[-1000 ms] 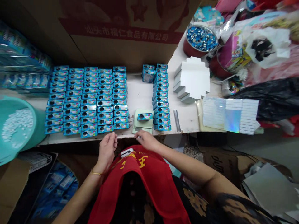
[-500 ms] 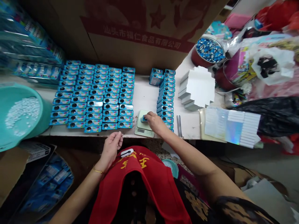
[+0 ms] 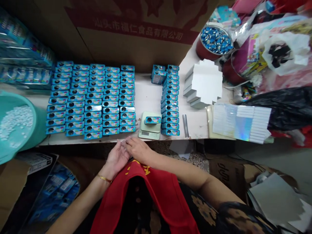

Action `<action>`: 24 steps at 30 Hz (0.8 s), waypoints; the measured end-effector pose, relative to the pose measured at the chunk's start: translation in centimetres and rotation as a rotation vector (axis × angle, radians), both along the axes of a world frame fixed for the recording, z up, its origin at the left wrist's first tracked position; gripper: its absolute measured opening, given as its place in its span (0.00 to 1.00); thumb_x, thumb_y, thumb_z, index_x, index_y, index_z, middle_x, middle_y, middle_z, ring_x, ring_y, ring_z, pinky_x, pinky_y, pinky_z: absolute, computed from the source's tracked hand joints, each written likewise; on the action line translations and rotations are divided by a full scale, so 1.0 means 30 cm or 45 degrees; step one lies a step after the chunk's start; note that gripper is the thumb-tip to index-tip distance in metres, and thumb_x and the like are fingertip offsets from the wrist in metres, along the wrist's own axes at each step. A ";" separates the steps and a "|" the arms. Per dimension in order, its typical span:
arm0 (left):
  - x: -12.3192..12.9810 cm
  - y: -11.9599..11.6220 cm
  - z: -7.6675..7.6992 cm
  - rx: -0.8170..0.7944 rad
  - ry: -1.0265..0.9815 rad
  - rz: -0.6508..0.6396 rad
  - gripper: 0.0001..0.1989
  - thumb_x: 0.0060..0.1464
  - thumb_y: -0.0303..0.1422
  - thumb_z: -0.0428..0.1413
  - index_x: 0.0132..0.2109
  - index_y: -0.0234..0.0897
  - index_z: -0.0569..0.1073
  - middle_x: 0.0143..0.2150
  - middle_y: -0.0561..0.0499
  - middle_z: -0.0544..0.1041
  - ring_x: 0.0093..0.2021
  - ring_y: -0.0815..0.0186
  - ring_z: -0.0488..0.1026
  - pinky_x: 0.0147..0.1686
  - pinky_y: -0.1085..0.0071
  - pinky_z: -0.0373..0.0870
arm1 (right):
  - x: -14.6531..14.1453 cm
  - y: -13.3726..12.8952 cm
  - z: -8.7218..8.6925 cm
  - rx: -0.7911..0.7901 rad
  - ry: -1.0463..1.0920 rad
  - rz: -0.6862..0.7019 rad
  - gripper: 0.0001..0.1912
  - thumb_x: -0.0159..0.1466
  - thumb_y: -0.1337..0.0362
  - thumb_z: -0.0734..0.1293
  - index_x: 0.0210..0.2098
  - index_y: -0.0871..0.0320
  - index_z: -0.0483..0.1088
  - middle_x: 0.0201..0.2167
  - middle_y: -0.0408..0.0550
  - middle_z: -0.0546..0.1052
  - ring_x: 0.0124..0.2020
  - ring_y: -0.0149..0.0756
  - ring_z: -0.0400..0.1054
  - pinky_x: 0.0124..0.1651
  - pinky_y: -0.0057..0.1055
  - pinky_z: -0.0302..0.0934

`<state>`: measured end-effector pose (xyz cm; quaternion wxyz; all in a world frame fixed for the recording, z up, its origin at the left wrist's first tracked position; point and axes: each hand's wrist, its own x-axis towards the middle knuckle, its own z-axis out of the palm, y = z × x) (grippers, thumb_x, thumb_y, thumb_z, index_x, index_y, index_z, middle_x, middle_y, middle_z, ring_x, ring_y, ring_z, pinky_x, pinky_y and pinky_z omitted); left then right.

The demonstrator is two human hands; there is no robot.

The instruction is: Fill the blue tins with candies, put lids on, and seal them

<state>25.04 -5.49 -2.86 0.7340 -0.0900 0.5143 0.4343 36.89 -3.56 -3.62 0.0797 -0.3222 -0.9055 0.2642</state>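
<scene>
My left hand (image 3: 118,158) is at the table's front edge, palm turned up and fingers curled together. My right hand (image 3: 138,150) meets it there, its fingertips bent in over the left fingers. Whatever lies between the fingertips is too small or hidden to name. Just beyond my hands, a small blue tin (image 3: 152,120) with a dark round hole in its top rests on the pale green digital scale (image 3: 144,129). Left of the scale stand several columns of matching blue tins (image 3: 93,121); a single column of tins (image 3: 170,113) stands to its right.
A teal basin (image 3: 40,125) with small white tablets is at left. A large cardboard box (image 3: 117,48) backs the table. At right are a metal strip (image 3: 186,125), stacked white cartons (image 3: 207,84), sticker sheets (image 3: 227,125) and a pot of blue caps (image 3: 200,48).
My right hand has let go of the tin on the scale and moved back left to join my left hand. The tin stays on the scale. The view has shifted slightly.
</scene>
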 end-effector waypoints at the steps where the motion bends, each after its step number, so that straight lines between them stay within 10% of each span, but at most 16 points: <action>1: -0.003 -0.007 0.001 -0.012 0.000 0.009 0.15 0.58 0.36 0.44 0.37 0.32 0.73 0.35 0.44 0.75 0.33 0.70 0.73 0.33 0.75 0.71 | 0.003 0.002 -0.007 0.006 0.007 0.040 0.15 0.63 0.69 0.56 0.47 0.66 0.65 0.40 0.55 0.70 0.42 0.43 0.60 0.44 0.36 0.58; 8: 0.025 0.003 0.004 0.061 -0.025 0.051 0.08 0.55 0.25 0.49 0.32 0.32 0.72 0.31 0.49 0.74 0.31 0.72 0.71 0.35 0.75 0.71 | 0.068 0.043 -0.015 -0.122 0.189 -0.037 0.12 0.62 0.71 0.58 0.45 0.62 0.67 0.42 0.52 0.71 0.44 0.36 0.62 0.46 0.31 0.59; 13: 0.076 0.102 0.011 0.237 0.060 -0.209 0.04 0.49 0.24 0.54 0.34 0.32 0.73 0.33 0.48 0.74 0.33 0.71 0.71 0.36 0.74 0.70 | 0.195 0.083 0.050 -0.234 0.638 -0.491 0.12 0.63 0.67 0.59 0.45 0.57 0.68 0.41 0.49 0.72 0.45 0.33 0.65 0.49 0.32 0.59; 17: 0.136 0.230 0.006 0.516 0.653 -0.708 0.05 0.47 0.26 0.55 0.35 0.33 0.73 0.28 0.49 0.73 0.29 0.68 0.70 0.33 0.70 0.69 | 0.348 0.087 0.079 -0.214 0.716 -0.818 0.10 0.63 0.65 0.59 0.38 0.55 0.71 0.36 0.48 0.74 0.40 0.34 0.67 0.45 0.34 0.61; 24: 0.224 0.365 -0.015 1.379 1.845 -1.472 0.10 0.51 0.23 0.48 0.36 0.34 0.73 0.36 0.44 0.71 0.38 0.61 0.68 0.42 0.64 0.64 | 0.469 -0.013 0.002 -0.300 0.597 -0.899 0.11 0.63 0.66 0.59 0.38 0.56 0.72 0.35 0.49 0.74 0.38 0.34 0.68 0.43 0.34 0.61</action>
